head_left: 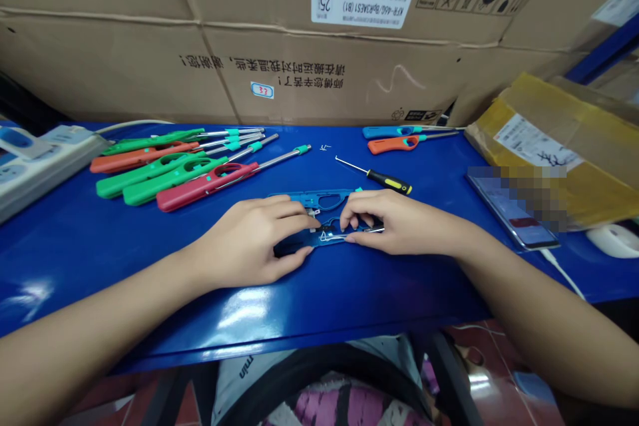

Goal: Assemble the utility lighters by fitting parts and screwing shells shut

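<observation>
My left hand is closed around the rear part of an opened blue gas lighter, thumb on its near edge and fingers on its far side. A loop of thin white wire and small dark parts show inside it. My right hand pinches the lighter's front end, where a short piece of metal tube sticks out past the fingers. Just behind lies the separate blue shell half, partly covered by my left fingers. A black and yellow screwdriver with a hooked tip lies beyond my right hand.
Several green, orange and red lighters lie at the left, beside a white power strip. Blue and orange lighters lie at the back right. A phone and a yellow-taped package are at the right. A large carton stands behind.
</observation>
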The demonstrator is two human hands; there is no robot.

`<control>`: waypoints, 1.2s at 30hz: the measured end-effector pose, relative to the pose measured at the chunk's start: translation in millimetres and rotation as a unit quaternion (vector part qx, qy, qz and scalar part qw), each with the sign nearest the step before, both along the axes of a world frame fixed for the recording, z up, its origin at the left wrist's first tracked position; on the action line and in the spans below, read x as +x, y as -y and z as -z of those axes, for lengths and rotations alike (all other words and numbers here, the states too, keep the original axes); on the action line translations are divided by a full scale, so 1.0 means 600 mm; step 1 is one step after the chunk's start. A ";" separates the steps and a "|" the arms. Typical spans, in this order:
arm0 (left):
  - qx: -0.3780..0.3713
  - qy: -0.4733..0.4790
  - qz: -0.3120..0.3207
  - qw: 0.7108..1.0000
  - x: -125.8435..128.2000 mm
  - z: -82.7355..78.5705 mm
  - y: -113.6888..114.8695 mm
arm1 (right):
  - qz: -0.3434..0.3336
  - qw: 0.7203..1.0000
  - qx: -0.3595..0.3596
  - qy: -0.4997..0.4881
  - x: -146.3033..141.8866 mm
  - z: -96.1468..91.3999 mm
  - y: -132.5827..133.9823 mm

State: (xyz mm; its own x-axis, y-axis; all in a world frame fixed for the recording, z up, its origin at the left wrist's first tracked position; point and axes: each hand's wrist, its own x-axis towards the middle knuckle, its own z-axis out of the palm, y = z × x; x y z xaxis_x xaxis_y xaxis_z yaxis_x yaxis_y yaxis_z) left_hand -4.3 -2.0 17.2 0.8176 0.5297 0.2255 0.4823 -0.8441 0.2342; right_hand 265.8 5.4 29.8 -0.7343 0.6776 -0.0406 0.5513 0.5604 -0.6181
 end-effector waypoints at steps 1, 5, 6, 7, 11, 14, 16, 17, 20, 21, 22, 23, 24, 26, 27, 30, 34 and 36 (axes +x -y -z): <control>0.001 0.000 0.002 1.000 0.000 0.000 0.000 | -0.001 1.000 -0.001 -0.001 -0.001 0.002 0.000; 0.003 -0.002 0.006 1.000 0.001 0.000 0.001 | -0.013 1.000 -0.007 -0.002 -0.007 0.004 0.000; 0.004 -0.004 0.006 1.000 0.001 -0.001 0.001 | -0.011 1.000 -0.006 -0.004 -0.007 0.004 0.000; 0.004 -0.006 0.007 1.000 0.000 -0.002 0.001 | -0.009 1.000 -0.007 -0.004 -0.008 0.003 0.000; 0.008 -0.009 0.010 1.000 -0.001 -0.004 0.003 | -0.016 1.000 -0.017 -0.006 -0.005 -0.001 0.002; 0.005 -0.014 0.013 1.000 -0.001 -0.006 0.004 | -0.029 0.999 -0.029 -0.014 -0.002 -0.003 0.002; 0.001 -0.015 0.016 1.000 0.000 -0.006 0.005 | -0.031 0.999 -0.030 -0.019 -0.004 -0.002 0.003; 0.000 -0.016 0.016 1.000 0.000 -0.006 0.005 | -0.026 0.999 -0.028 -0.022 -0.006 -0.001 0.003; -0.005 -0.020 0.013 1.000 0.002 -0.006 0.006 | -0.004 0.999 -0.029 -0.033 -0.014 0.006 0.005; -0.006 -0.021 0.011 1.000 0.003 -0.006 0.006 | 0.003 0.999 -0.033 -0.035 -0.017 0.009 0.006; -0.007 -0.022 0.010 1.000 0.003 -0.005 0.006 | 0.007 0.999 -0.037 -0.037 -0.019 0.011 0.007; -0.009 -0.022 0.009 1.000 0.003 -0.004 0.006 | 0.009 0.998 -0.042 -0.039 -0.021 0.013 0.007; -0.010 -0.022 0.008 1.000 0.002 -0.003 0.006 | 0.010 0.998 -0.047 -0.040 -0.022 0.015 0.008; -0.011 -0.021 0.009 1.000 0.002 -0.002 0.006 | 0.010 0.998 -0.052 -0.045 -0.023 0.016 0.009; -0.011 -0.021 0.010 1.000 0.002 -0.002 0.006 | 0.009 0.998 -0.052 -0.047 -0.023 0.017 0.010; -0.010 -0.020 0.009 1.000 0.002 -0.001 0.007 | 0.010 0.998 -0.040 -0.046 -0.024 0.015 0.012; -0.010 -0.016 0.005 1.000 0.004 -0.001 0.008 | 0.017 0.999 -0.031 -0.040 -0.028 0.014 0.018; -0.010 -0.014 0.004 1.000 0.005 -0.001 0.008 | 0.024 0.998 -0.034 -0.038 -0.030 0.015 0.019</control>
